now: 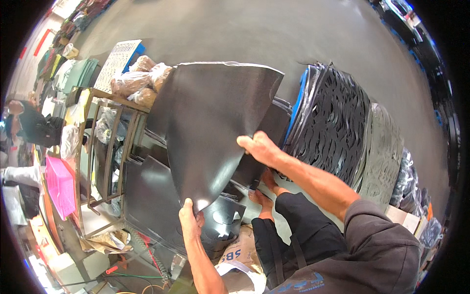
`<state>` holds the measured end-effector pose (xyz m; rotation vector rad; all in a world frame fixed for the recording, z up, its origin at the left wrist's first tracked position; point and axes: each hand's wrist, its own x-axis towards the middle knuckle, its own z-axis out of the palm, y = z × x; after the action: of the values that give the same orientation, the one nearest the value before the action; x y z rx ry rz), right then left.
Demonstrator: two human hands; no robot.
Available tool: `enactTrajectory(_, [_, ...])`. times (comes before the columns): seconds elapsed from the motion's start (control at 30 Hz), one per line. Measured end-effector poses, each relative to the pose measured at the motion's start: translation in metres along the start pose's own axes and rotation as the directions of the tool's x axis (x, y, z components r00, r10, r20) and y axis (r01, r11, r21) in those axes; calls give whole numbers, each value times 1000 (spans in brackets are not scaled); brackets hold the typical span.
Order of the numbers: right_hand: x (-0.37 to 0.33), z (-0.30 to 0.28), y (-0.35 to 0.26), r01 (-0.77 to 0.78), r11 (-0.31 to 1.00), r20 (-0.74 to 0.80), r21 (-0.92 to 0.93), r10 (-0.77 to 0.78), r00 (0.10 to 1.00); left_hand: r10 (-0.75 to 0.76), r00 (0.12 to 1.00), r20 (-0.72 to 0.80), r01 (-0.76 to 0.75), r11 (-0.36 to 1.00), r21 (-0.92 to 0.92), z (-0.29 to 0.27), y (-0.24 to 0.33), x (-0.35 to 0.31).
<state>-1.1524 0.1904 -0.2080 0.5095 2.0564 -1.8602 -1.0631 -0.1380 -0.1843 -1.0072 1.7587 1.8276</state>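
A large, flexible black sheet (215, 112) hangs bowed in front of me, its far edge showing a thin white line. My left hand (190, 215) pinches its near corner, thumb on top. Further right and higher, my right hand (257, 148) grips the sheet's right edge, also with the thumb over it. The material curves between my two hands and catches light near the left one. Below it lie more black sheets (147, 191), partly hidden by the one I hold.
At right stands a stack of black sheets with cut-out slots (333, 112), beside a grey cut-out stack (379, 152). A metal rack (105, 157), bagged brown items (139, 81) and a pink basket (59, 186) are at left. A printed sack (242, 247) sits by my legs.
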Motion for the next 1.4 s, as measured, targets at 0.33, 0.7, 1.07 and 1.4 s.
enactTrajectory(0.33, [-260, -38, -73, 121, 969, 165, -216, -86, 982, -293, 926, 239, 194, 910, 366, -126, -59, -223])
enactTrajectory(0.7, [-291, -86, 7, -135, 859, 856, -494, 508, 100, -54, 971, -231, 197, 727, 658, -44, -309, -142])
enactTrajectory(1.07, [-55, -165, 391, -679, 496, 6, -541, 810, 587, -290, 881, -373, 443, 782, 438, -4, -383, -255])
enactTrajectory(1.4, [-69, -135, 164, 166, 828, 461, -536, 122, 879, 529, 729, -434, -105, 714, 692, 37, -240, -398])
